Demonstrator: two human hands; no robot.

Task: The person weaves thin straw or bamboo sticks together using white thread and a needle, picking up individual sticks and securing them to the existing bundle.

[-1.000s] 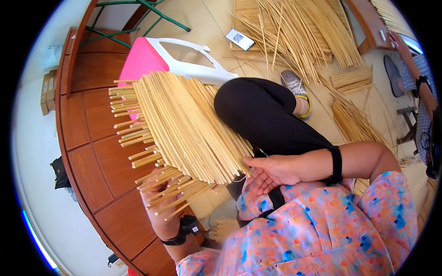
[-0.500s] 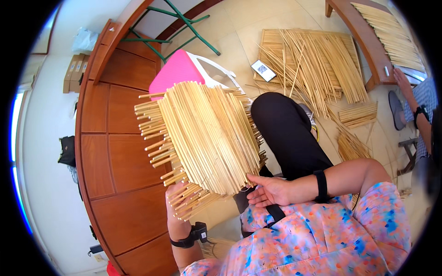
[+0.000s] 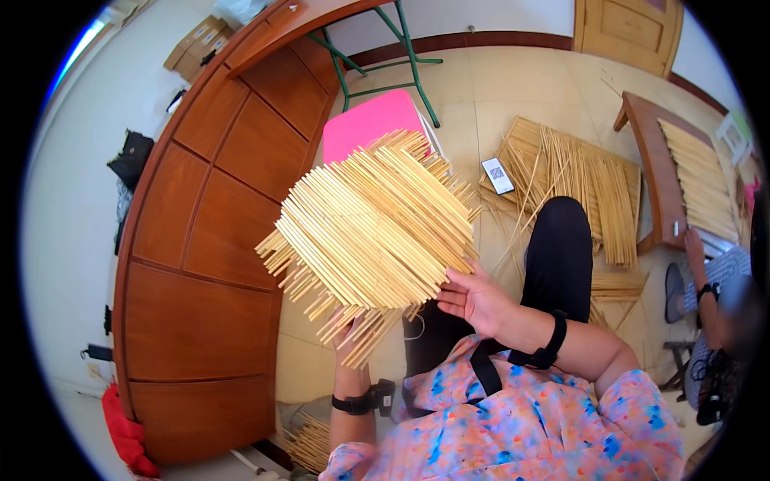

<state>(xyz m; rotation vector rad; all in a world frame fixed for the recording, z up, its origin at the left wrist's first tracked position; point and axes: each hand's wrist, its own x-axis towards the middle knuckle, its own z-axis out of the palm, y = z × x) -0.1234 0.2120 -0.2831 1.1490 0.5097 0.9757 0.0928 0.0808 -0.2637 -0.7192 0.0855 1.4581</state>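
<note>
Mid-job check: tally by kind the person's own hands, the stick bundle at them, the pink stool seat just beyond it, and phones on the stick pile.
Hands: 2 (left hand, right hand)
Stick bundle: 1
Pink stool seat: 1
Phone: 1
Total: 5

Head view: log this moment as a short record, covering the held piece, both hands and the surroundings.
Held piece: layered panel of thin straw-coloured sticks, stick ends jutting unevenly along its left and lower edges
Left hand: under the panel's lower end, mostly hidden; grip unclear
Right hand: at the panel's lower right edge; firmness of grip unclear
Beyond panel: pink-topped plastic stool, partly covered in this view
Floor, right: loose straw-coloured sticks, white-screened phone at their left side
Far right: brown wooden table, co-worker's hand at its near end
</note>
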